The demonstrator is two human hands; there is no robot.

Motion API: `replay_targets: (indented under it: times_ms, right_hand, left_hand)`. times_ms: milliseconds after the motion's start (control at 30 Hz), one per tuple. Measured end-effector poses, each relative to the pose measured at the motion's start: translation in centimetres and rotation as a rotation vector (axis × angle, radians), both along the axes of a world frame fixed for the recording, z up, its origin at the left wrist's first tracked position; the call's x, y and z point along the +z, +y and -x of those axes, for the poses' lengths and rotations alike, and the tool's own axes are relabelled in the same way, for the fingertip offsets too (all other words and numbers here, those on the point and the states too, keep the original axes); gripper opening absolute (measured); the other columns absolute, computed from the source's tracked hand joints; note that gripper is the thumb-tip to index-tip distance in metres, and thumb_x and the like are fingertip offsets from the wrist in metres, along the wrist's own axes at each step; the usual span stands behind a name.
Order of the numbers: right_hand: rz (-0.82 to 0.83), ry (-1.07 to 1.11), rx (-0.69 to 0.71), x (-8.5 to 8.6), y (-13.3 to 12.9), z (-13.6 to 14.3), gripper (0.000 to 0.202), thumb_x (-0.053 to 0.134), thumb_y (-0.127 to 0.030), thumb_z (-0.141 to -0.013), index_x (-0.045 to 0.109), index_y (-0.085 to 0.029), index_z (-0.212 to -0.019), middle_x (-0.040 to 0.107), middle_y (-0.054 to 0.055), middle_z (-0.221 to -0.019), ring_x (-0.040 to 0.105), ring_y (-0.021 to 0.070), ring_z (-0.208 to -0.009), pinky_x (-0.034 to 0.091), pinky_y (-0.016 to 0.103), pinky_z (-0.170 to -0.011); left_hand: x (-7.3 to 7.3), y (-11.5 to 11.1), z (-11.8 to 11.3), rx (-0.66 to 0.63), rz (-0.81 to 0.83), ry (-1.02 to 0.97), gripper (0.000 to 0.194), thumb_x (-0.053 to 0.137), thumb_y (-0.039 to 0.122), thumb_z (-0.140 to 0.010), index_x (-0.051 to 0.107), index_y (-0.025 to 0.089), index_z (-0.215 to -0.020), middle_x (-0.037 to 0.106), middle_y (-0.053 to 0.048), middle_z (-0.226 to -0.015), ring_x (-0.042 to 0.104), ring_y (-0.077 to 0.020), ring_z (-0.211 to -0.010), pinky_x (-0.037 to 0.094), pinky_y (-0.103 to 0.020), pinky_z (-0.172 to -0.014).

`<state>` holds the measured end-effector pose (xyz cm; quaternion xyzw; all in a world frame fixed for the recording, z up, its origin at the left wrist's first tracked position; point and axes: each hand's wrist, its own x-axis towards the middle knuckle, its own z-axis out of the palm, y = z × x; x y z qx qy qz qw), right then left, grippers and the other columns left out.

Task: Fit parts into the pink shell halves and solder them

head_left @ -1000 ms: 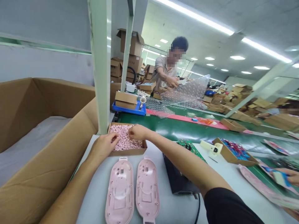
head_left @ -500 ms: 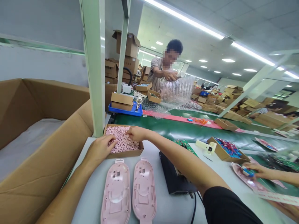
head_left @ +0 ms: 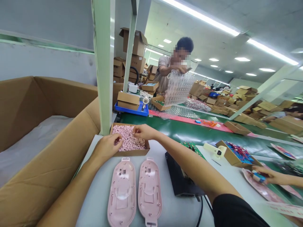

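Note:
At the front edge of the worktable stands a shallow cardboard box (head_left: 132, 153) filled with small pink plastic parts (head_left: 129, 140). My left hand (head_left: 109, 146) is over its left side, with thumb and fingertips curled together in a pinch. Across from it, my right hand (head_left: 144, 131) reaches over the far right part of the box, its fingers pinched close to the parts. Whatever is between the fingertips of either hand is too small to make out. Nearer to me lie two pink plastic housing shells, a left one (head_left: 121, 192) and a right one (head_left: 149, 192), inner sides up.
A black device (head_left: 182, 181) with cables sits under my right forearm. Beyond are a green circuit board (head_left: 193, 148), a white handheld housing (head_left: 215, 150) and a wire box (head_left: 236, 154). A co-worker's hand (head_left: 270, 176) holds a blue-and-white part at right. A large carton (head_left: 78, 126) stands left.
The view has shifted, so the table appears further right. Both my hands stay at the parts box, fingers slightly moved. The person opposite has lowered and turned the clear plastic tray.

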<state>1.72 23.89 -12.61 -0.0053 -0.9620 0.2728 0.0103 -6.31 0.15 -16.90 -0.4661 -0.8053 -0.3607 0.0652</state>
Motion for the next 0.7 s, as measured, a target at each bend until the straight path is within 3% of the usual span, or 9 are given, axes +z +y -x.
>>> replay_targets:
  times_ms: [133,267,433,700]
  right_hand:
    - [0.264,0.006,-0.061,-0.4,0.4,-0.5,0.023,0.058,-0.016,-0.086,0.069,-0.015,-0.106,0.074,0.005,-0.092,0.069,0.0136,-0.08,0.053,0.025,-0.075]
    - [0.466,-0.018,-0.057,-0.4,0.7,-1.1,0.026,0.058,-0.027,-0.092,0.07,-0.015,-0.111,0.075,0.008,-0.099,0.071,0.0142,-0.083,0.056,0.026,-0.078]
    - [0.572,0.01,-0.055,0.1,0.5,-1.8,0.033,0.073,-0.04,-0.084,0.072,-0.017,-0.107,0.075,0.006,-0.094,0.068,0.0149,-0.084,0.054,0.028,-0.078]
    - [0.648,0.057,0.007,0.1,-1.7,-2.3,0.045,0.078,-0.051,-0.077,0.074,-0.017,-0.105,0.074,0.006,-0.102,0.065,0.0148,-0.088,0.052,0.031,-0.086]
  left_hand:
    - [-0.1,0.0,-0.4,0.012,-0.014,-0.042,0.017,0.056,0.027,-0.088,0.07,0.023,-0.096,0.075,-0.001,-0.086,0.07,-0.0194,-0.081,0.048,-0.027,-0.074]
    - [-0.2,0.1,-0.3,-0.012,-0.035,-0.049,0.028,0.052,0.033,-0.095,0.074,0.023,-0.109,0.077,-0.005,-0.102,0.072,-0.0215,-0.091,0.052,-0.03,-0.083]
    - [-0.1,0.3,-0.5,-0.061,-0.084,-0.061,0.031,0.054,0.029,-0.094,0.074,0.022,-0.116,0.076,-0.006,-0.113,0.072,-0.0237,-0.099,0.054,-0.033,-0.091]
    - [0.2,0.5,-1.8,-0.076,-0.206,-0.189,0.021,0.063,0.03,-0.093,0.079,0.024,-0.104,0.078,-0.001,-0.105,0.073,-0.0176,-0.095,0.056,-0.027,-0.087]
